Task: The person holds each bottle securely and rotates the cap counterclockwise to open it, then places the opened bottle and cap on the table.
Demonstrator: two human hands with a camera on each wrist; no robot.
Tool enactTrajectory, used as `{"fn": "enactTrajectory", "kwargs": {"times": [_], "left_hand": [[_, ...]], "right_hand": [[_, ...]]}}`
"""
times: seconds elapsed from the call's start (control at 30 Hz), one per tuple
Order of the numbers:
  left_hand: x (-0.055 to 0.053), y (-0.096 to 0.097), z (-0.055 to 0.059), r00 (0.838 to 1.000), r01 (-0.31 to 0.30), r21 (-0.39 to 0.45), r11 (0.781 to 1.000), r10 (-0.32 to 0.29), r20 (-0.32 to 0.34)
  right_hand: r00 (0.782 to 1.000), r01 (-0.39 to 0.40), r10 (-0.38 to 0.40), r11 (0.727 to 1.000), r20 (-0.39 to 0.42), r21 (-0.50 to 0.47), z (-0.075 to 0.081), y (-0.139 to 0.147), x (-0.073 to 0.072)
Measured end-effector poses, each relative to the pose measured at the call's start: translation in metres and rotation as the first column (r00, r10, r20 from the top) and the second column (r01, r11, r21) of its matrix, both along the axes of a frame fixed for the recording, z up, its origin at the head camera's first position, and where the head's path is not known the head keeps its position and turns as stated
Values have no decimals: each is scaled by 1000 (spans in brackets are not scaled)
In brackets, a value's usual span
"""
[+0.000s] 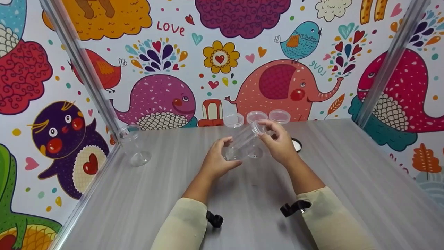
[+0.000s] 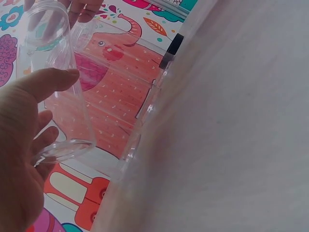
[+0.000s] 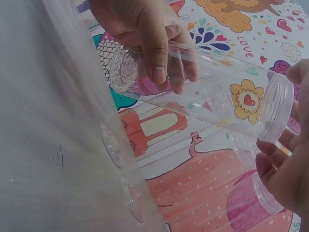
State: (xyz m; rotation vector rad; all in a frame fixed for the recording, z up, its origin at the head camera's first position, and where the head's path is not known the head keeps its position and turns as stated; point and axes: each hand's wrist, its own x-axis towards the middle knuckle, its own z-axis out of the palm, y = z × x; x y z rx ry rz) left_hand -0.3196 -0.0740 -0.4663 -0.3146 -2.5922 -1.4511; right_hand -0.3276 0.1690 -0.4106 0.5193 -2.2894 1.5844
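A clear cylindrical jar (image 1: 242, 141) is held tilted above the table, its rim end up and to the right. My left hand (image 1: 215, 159) grips it near the base, thumb on one side and fingers on the other. My right hand (image 1: 282, 145) pinches the rim end between thumb and fingers. In the right wrist view the jar (image 3: 207, 99) has a clear band around that end; I cannot tell whether it is a lid or the neck. Nothing shows inside the jar. Behind it stand three similar upright jars, including one at the left (image 1: 233, 120), partly hidden by the hands.
Another clear jar (image 1: 140, 158) stands by the left wall at the table's edge. A round white disc with a black rim (image 1: 297, 145) lies behind my right hand. Patterned panels (image 1: 218, 83) and metal posts (image 1: 83, 69) enclose the grey table (image 1: 166, 166).
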Motion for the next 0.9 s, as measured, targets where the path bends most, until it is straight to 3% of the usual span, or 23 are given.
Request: {"fn": "enactTrajectory", "kwargs": {"times": [0.23, 0.53, 0.9], "left_hand": [[-1, 0, 0, 1000, -3, 10, 1000, 3, -3], [-1, 0, -2, 1000, 8, 18, 1000, -8, -14], [-2, -1, -2, 1000, 13, 10, 1000, -13, -13]], "right_hand": [[999, -50, 49, 997, -24, -60, 0, 0, -1], [994, 105, -107, 991, 23, 80, 1, 2, -3], [991, 106, -114, 988, 66, 114, 2, 1, -3]]}}
